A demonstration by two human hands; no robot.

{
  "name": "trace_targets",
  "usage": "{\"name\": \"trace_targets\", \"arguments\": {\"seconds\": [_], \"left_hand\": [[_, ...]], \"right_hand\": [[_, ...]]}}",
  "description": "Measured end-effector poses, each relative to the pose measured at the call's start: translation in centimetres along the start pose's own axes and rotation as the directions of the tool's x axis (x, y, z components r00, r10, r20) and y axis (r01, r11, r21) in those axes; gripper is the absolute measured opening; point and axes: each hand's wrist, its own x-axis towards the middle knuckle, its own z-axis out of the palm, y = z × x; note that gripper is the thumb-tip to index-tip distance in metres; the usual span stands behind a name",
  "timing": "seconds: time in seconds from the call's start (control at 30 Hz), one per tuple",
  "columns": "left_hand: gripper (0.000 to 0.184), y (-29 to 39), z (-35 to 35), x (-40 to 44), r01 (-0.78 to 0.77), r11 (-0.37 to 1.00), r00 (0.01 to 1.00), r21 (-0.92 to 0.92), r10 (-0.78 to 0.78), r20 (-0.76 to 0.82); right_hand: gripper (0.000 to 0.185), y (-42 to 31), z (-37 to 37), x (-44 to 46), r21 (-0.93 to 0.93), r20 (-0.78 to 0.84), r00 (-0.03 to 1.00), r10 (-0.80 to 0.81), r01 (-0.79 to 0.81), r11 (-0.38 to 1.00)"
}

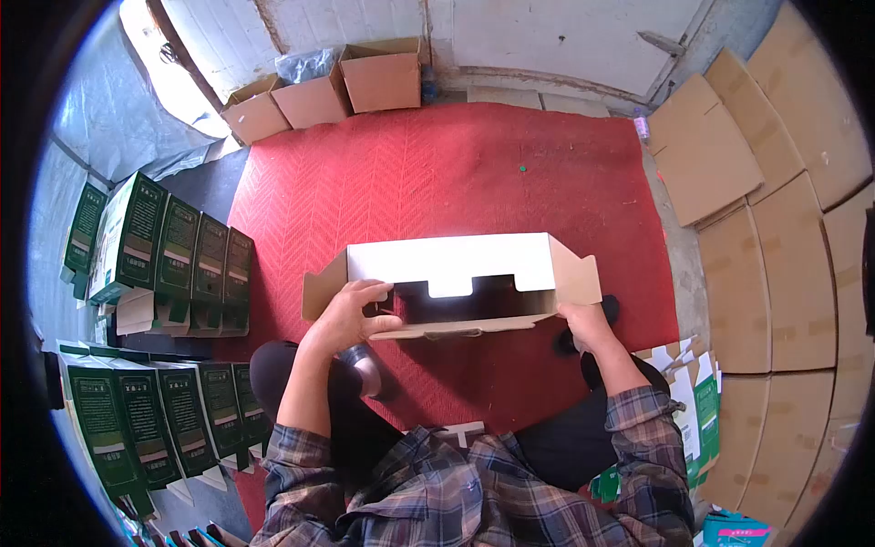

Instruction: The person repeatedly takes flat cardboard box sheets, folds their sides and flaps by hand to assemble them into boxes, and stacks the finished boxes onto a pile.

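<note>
A long cardboard box (448, 254) is held in front of me over the red mat, its opening facing me. Its upper flap is white with cut-out notches, and the side flaps stick out brown at both ends. My left hand (344, 319) grips the left front corner, with thumb and fingers on either side of the opening. At the right front corner, my right hand (588, 326) holds the edge by the side flap; its fingertips are partly hidden. The inside of the box is dark, so its contents cannot be made out.
Green printed boxes (178, 246) stand in rows at the left, with more green boxes (137, 419) nearer me. Large brown cartons (738, 292) are stacked along the right. Flattened green-and-white cartons (697, 410) lie by my right knee. Open cartons (383, 80) line the far wall.
</note>
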Motion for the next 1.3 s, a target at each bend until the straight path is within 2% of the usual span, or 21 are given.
{"name": "trace_targets", "arguments": {"seconds": [0.1,0.17,0.3,0.37,0.4,0.43,0.5,0.53,0.57,0.67,0.73,0.77,0.83,0.87,0.9,0.97,1.0,1.07,1.17,1.23,1.3], "left_hand": [[0.089,-1.1,0.2,0.0,-0.107,0.993,0.994,0.044,0.105,0.033],[0.1,-1.2,0.2,0.1,-0.056,0.998,0.994,0.029,0.053,0.091],[0.103,-1.7,1.0,0.1,-0.054,0.998,0.988,0.042,0.048,0.144],[0.102,-1.6,1.3,0.1,-0.063,0.998,0.988,0.024,0.059,0.14],[0.082,-1.3,1.6,-0.3,-0.179,0.978,0.984,0.108,0.178,0.019],[0.082,0.1,1.1,-1.0,-0.169,0.979,0.986,0.11,0.169,0.016],[0.056,2.6,-0.4,-2.7,-0.022,0.945,1.0,-0.328,0.026,0.008],[0.035,2.3,-0.8,-3.6,-0.216,0.905,0.976,-0.367,0.185,-0.117],[0.035,1.1,-1.6,-4.8,-0.21,0.906,0.977,-0.368,0.179,-0.118],[0.038,-1.9,-3.1,-6.7,-0.235,0.888,0.937,-0.396,0.099,-0.335],[0.051,-3.3,-3.0,-5.1,-0.381,0.755,0.797,-0.533,-0.024,-0.604],[0.051,-3.5,-2.8,-4.9,-0.381,0.756,0.796,-0.532,-0.024,-0.605],[0.068,-3.3,-1.8,-4.4,-0.32,0.884,0.922,-0.342,0.206,-0.329],[0.077,-4.0,-0.3,-4.0,-0.257,0.863,0.958,-0.434,0.168,-0.232],[0.077,-3.1,0.3,-3.7,-0.101,0.926,0.99,-0.364,0.055,-0.133],[0.076,-5.1,3.3,-1.8,-0.154,0.988,0.957,0.026,0.155,-0.245],[0.076,-4.8,3.9,-1.3,-0.152,0.988,0.956,0.027,0.154,-0.248],[0.068,-3.9,4.7,-0.4,0.074,0.994,0.918,0.075,-0.039,-0.394],[0.057,-2.9,5.7,0.1,0.095,0.971,0.84,0.218,0.039,-0.541],[0.051,-2.8,5.9,0.2,0.104,0.965,0.864,0.24,0.032,-0.503],[0.051,-3.4,6.1,0.4,0.032,0.871,0.892,0.49,0.196,-0.407]], "right_hand": [[0.045,-2.0,0.6,-0.7,-0.089,0.01,1.0,-0.001,0.002,0.996],[0.057,-3.7,1.3,-1.5,0.026,0.089,0.953,-0.288,0.287,0.957],[0.07,-5.7,1.4,-1.7,-0.142,0.281,0.905,-0.319,0.368,0.919],[0.082,-5.2,1.1,-0.7,-0.304,0.383,0.912,-0.146,0.273,0.913],[0.079,-4.6,1.4,-0.5,-0.38,0.374,0.915,-0.152,0.301,0.875],[0.079,-4.4,1.5,-0.5,-0.376,0.382,0.911,-0.152,0.304,0.876],[0.074,-4.3,1.7,-0.3,-0.453,0.352,0.922,-0.163,0.32,0.832],[0.074,-4.3,1.7,-0.1,-0.45,0.358,0.919,-0.164,0.324,0.832],[0.07,-4.3,1.7,-0.1,-0.469,0.354,0.921,-0.16,0.323,0.822],[0.064,-3.8,1.7,0.1,-0.493,0.351,0.922,-0.161,0.329,0.806],[0.062,-3.7,2.0,0.5,-0.496,0.349,0.92,-0.178,0.342,0.798],[0.059,-3.6,2.1,0.6,-0.492,0.334,0.922,-0.195,0.347,0.798],[0.056,-3.7,2.2,0.6,-0.489,0.315,0.926,-0.206,0.345,0.801],[0.054,-3.9,2.5,0.6,-0.504,0.28,0.938,-0.205,0.325,0.8],[0.052,-4.1,2.7,0.6,-0.519,0.245,0.948,-0.204,0.306,0.798],[0.05,-4.4,3.0,0.8,-0.522,0.226,0.954,-0.195,0.288,0.803],[0.048,-4.5,3.2,0.9,-0.521,0.205,0.959,-0.194,0.275,0.808],[0.048,-3.8,3.4,1.6,-0.525,0.178,0.951,-0.251,0.308,0.794],[0.049,-4.6,3.7,1.1,-0.561,0.161,0.939,-0.304,0.34,0.755],[0.053,-5.9,4.3,0.0,-0.588,0.178,0.936,-0.303,0.348,0.73],[0.069,-6.6,5.0,-1.2,-0.785,0.269,0.926,-0.265,0.371,0.496]]}}
